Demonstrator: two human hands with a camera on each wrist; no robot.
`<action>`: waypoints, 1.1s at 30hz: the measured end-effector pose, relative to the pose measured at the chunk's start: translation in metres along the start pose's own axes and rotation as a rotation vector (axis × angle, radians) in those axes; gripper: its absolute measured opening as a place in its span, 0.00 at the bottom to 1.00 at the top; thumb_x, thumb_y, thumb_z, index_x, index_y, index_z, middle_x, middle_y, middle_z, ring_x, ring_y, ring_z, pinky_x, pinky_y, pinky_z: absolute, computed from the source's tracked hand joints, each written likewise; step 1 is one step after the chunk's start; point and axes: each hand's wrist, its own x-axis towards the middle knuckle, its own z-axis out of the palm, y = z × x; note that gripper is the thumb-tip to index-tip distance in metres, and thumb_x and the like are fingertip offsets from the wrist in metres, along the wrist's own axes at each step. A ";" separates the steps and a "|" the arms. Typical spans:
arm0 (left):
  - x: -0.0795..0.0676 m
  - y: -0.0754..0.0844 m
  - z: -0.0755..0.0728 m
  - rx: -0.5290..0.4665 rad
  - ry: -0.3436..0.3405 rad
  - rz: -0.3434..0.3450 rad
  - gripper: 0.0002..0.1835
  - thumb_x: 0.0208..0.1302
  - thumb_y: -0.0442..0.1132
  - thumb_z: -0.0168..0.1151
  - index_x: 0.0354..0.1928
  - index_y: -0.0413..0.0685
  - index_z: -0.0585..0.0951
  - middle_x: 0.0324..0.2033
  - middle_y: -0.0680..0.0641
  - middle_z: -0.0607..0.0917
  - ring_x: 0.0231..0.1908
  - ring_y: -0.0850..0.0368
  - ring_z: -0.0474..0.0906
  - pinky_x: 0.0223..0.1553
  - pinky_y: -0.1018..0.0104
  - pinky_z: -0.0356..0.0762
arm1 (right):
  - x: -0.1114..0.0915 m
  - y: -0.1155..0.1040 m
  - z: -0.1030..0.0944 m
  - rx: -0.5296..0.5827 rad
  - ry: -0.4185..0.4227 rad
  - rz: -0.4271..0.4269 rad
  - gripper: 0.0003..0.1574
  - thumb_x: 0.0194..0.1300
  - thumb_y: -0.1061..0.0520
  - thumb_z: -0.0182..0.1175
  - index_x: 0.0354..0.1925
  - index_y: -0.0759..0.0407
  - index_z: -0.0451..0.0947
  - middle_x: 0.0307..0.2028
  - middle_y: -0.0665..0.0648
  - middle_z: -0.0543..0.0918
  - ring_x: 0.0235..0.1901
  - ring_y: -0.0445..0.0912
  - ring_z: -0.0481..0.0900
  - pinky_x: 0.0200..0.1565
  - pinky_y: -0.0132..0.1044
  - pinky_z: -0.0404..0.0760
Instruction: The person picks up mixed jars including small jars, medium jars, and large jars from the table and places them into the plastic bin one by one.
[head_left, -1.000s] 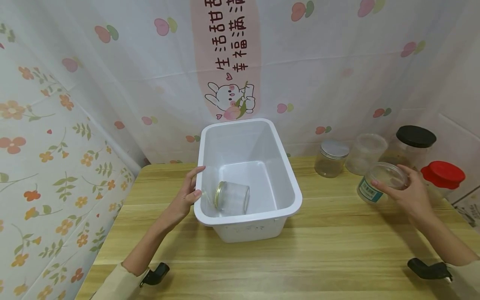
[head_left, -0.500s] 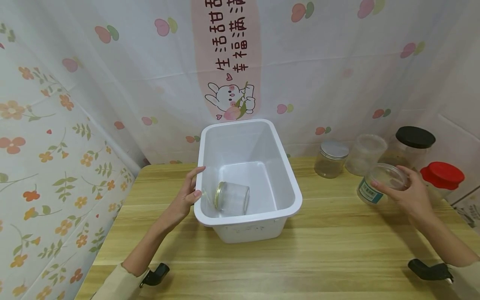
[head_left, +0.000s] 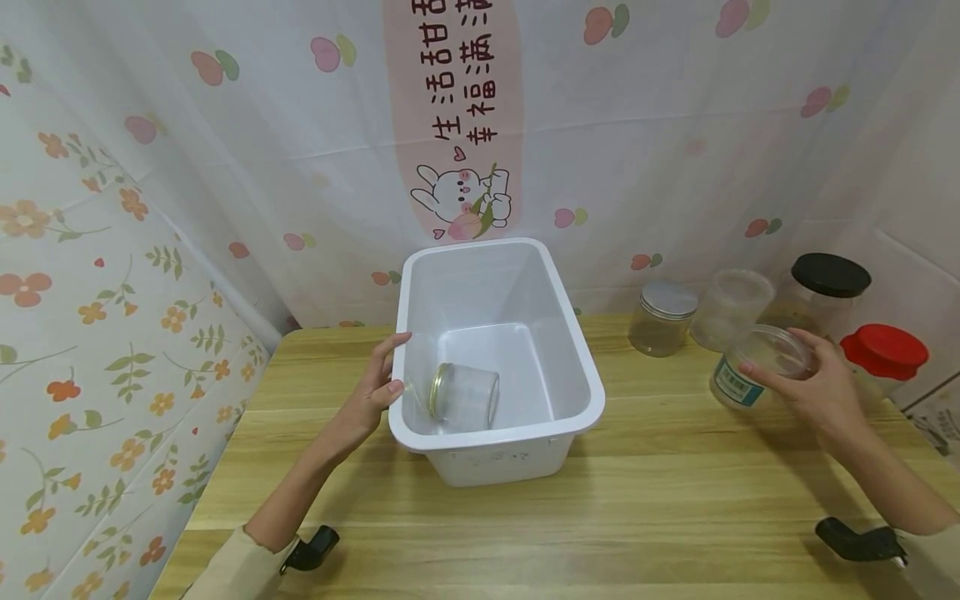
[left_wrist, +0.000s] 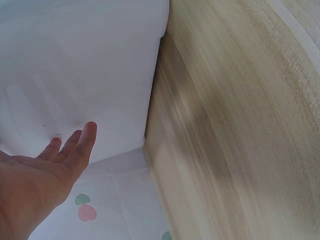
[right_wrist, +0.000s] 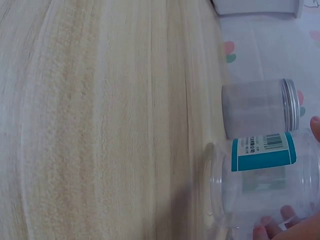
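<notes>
The right hand [head_left: 821,393] is clamped by thumb and fingers on a labelled clear jar [head_left: 737,383], near a silver-lidded jar [head_left: 660,327]. The left hand [head_left: 367,396], fingers extended, touches the white basin [head_left: 498,464], inside which one gold-lidded clear jar [head_left: 468,398] lies on its side.

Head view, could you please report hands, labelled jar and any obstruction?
Left hand holding rim of white tub.
Right hand gripping labelled jar.
Silver-lidded jar nearby, not between labelled jar and tub.

My right hand [head_left: 828,400] holds a clear, teal-labelled jar [right_wrist: 262,182]; a white tub [head_left: 498,462] stands with its rim against my left hand [head_left: 371,392].
</notes>
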 end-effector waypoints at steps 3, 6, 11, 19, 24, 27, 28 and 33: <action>0.000 0.001 0.000 0.000 0.000 0.000 0.34 0.74 0.47 0.47 0.77 0.53 0.50 0.62 0.28 0.66 0.55 0.34 0.69 0.50 0.56 0.76 | -0.001 -0.002 0.001 -0.002 -0.001 -0.005 0.58 0.66 0.52 0.71 0.78 0.66 0.47 0.65 0.70 0.60 0.43 0.32 0.67 0.35 0.20 0.74; 0.000 0.001 0.001 -0.005 -0.001 0.002 0.34 0.74 0.48 0.47 0.77 0.53 0.50 0.62 0.27 0.66 0.55 0.33 0.69 0.50 0.55 0.77 | -0.002 -0.003 0.001 -0.002 0.001 -0.014 0.58 0.65 0.52 0.71 0.78 0.66 0.48 0.61 0.66 0.65 0.42 0.30 0.69 0.35 0.20 0.75; 0.000 0.001 0.002 -0.014 -0.002 0.002 0.34 0.74 0.48 0.48 0.77 0.53 0.50 0.62 0.27 0.66 0.55 0.33 0.69 0.50 0.52 0.77 | -0.004 -0.007 0.002 0.014 -0.006 -0.032 0.56 0.64 0.54 0.72 0.78 0.66 0.50 0.57 0.58 0.69 0.43 0.29 0.70 0.36 0.20 0.75; 0.000 0.001 0.001 -0.008 0.001 -0.015 0.34 0.74 0.48 0.47 0.77 0.55 0.50 0.62 0.27 0.65 0.55 0.32 0.69 0.50 0.57 0.76 | -0.007 -0.015 0.005 0.022 -0.041 -0.056 0.55 0.65 0.54 0.71 0.78 0.62 0.50 0.59 0.60 0.69 0.44 0.35 0.70 0.37 0.21 0.74; 0.000 0.000 0.000 -0.015 0.001 -0.010 0.34 0.74 0.48 0.47 0.77 0.54 0.50 0.63 0.27 0.65 0.55 0.33 0.69 0.49 0.57 0.77 | -0.007 -0.020 0.007 -0.001 -0.057 -0.063 0.55 0.65 0.54 0.71 0.78 0.62 0.51 0.61 0.64 0.67 0.44 0.36 0.70 0.36 0.21 0.74; 0.000 0.000 0.000 -0.017 0.000 -0.009 0.34 0.75 0.48 0.48 0.77 0.54 0.50 0.63 0.28 0.65 0.55 0.33 0.68 0.49 0.58 0.77 | -0.008 -0.022 0.008 0.000 -0.070 -0.069 0.54 0.66 0.54 0.71 0.78 0.61 0.51 0.62 0.65 0.66 0.46 0.38 0.69 0.37 0.21 0.74; 0.000 0.000 0.000 -0.016 0.000 -0.009 0.34 0.75 0.48 0.48 0.77 0.54 0.50 0.63 0.28 0.65 0.55 0.33 0.68 0.49 0.58 0.77 | -0.008 -0.023 0.008 0.001 -0.075 -0.071 0.54 0.66 0.54 0.71 0.78 0.60 0.51 0.63 0.66 0.66 0.46 0.39 0.69 0.37 0.21 0.73; 0.000 0.001 0.001 -0.017 -0.002 -0.011 0.33 0.75 0.48 0.47 0.77 0.55 0.50 0.64 0.28 0.65 0.55 0.32 0.68 0.49 0.57 0.77 | -0.009 -0.028 0.009 0.002 -0.102 -0.074 0.55 0.67 0.53 0.70 0.79 0.59 0.49 0.68 0.72 0.64 0.47 0.38 0.69 0.39 0.19 0.73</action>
